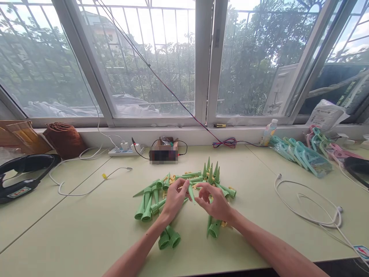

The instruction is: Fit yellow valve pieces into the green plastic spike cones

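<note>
Both hands meet over a heap of green plastic cone spikes (150,200) and small yellow parts (173,179) on the pale green table (86,231). My left hand (174,200) pinches one green spike (191,193) near its wide end, tip pointing down. My right hand (215,202) has its fingers curled at the same spike, touching it from the right. Several spikes stand upright (211,172) just behind the hands. Two more lie near my left wrist (169,237), and another lies under my right wrist (213,227).
A power strip (125,150) with chargers, a small cardboard box (164,151) and red-blue wires (225,144) line the window sill. Teal hangers (302,156) and a bottle (268,132) sit far right. White cables (308,207) lie right, and another cable (86,188) left. A black device (20,175) is at far left.
</note>
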Motion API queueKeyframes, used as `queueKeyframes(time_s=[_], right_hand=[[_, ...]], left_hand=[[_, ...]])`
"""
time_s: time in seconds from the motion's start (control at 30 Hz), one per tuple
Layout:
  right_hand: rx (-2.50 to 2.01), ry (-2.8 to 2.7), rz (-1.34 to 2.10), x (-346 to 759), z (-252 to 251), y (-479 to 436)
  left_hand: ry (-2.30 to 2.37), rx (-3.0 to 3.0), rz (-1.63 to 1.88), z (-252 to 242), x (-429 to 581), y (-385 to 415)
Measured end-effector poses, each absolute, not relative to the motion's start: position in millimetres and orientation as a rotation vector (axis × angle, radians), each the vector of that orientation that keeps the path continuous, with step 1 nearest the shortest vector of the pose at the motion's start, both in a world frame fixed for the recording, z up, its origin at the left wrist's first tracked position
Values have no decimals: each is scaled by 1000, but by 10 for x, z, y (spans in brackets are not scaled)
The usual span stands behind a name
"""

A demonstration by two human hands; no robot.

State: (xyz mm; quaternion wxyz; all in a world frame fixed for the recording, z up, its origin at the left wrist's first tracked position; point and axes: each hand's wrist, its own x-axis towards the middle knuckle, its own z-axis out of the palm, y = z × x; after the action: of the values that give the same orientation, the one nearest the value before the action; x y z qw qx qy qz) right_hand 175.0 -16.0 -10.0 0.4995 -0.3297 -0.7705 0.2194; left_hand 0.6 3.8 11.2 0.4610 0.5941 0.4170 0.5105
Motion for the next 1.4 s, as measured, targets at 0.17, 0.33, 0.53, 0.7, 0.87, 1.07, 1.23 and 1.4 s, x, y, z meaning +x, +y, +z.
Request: queueKeyframes(time_s=[0.17, 0.33, 0.53, 0.7, 0.87, 1.07, 1.23, 1.4], right_hand=[[-801, -1886, 491, 1750, -146, -153], [-788, -1866, 468, 1733, -174, -142], [-816, -1795, 418, 1720, -124, -149], [-917, -1673, 305, 1743, -63, -160], [-959, -1596, 314, 1754, -33, -163], [-974, -1524, 247, 1742, -44, -145], [-968, -1422, 32, 1827, -11, -103], [-955, -1281, -189, 2002, 47, 10]], left_hand=[[1012, 1421, 1215, 126, 13, 13], [977, 1349, 1192, 165, 28, -23], [933, 1328, 1201, 183, 32, -34], [874, 1331, 1158, 179, 30, -31], [896, 1443, 1101, 144, 24, -21], [918, 1510, 1101, 88, 18, 10], [918, 1517, 1113, 42, -1, 37], [909, 1533, 1095, 39, 2, 45]])
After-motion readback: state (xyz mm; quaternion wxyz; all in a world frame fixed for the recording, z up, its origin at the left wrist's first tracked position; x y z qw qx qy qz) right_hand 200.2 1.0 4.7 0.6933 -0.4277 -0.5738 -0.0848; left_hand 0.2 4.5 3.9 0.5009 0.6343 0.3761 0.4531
